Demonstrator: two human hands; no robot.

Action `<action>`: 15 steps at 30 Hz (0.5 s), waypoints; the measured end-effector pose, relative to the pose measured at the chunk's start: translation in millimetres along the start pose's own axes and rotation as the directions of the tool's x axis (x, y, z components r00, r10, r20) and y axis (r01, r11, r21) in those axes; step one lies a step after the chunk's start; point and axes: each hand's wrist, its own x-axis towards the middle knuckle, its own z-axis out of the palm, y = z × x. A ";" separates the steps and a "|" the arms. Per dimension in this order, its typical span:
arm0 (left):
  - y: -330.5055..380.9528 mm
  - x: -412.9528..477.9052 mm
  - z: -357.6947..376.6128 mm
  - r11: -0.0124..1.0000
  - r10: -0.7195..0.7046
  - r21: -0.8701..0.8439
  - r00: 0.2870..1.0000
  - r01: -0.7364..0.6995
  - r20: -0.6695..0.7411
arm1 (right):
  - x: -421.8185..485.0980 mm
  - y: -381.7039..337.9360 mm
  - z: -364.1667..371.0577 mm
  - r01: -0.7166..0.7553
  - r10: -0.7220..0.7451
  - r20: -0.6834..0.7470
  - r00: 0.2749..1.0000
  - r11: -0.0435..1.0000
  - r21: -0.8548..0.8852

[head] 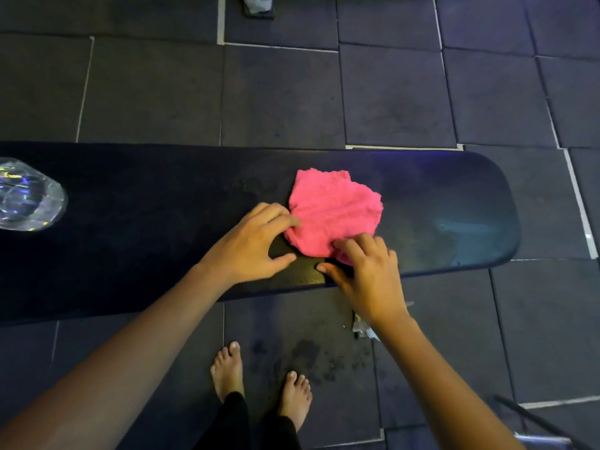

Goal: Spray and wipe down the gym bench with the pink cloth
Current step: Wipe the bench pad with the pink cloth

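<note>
Cloth: the pink cloth (pixel 334 209) is laid flat and a bit crumpled on the gym bench (pixel 162 222), on the right half of the pad.
Left hand: the left hand (pixel 253 245) is set just left of the cloth. Its fingertips are laid on the cloth's left edge and its thumb is spread on the pad. Nothing is gripped by it.
Right hand: the right hand (pixel 370 274) is set at the cloth's near corner. Its fingers are curled over that corner, so the cloth seems to be held there.
Nearer hand: both hands are touching the cloth, and more of it is covered by the right one.
Bench line: the long side of the bench is stretched from left to right.
Room to the right: some bare pad is left before the round end, and a wet shine (pixel 454 228) is seen there.
Room to the left: a long bare stretch is left, up to a clear bottle (pixel 29 196) by the picture's edge.
Edges: the near edge lies just under the right hand, so the cloth could be pulled off there.
Next move: a wipe along the long side is likely called for.
</note>
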 end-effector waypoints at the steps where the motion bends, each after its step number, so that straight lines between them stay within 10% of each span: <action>1: 0.6 2.6 -0.1 1.000 0.015 0.004 1.000 -0.015 -0.024 | 3.3 2.7 -1.6 0.018 -0.020 0.029 0.999 0.997 0.075; 9: 19.1 22.9 6.4 0.980 -0.158 -0.153 0.963 0.126 -0.220 | 63.4 25.2 -51.1 0.079 -0.085 0.184 0.979 0.996 0.037; 15: 27.9 31.0 9.9 0.943 -0.275 -0.292 0.864 0.158 -0.422 | 128.2 -11.4 -97.6 0.350 -0.339 -0.308 0.889 0.936 -0.018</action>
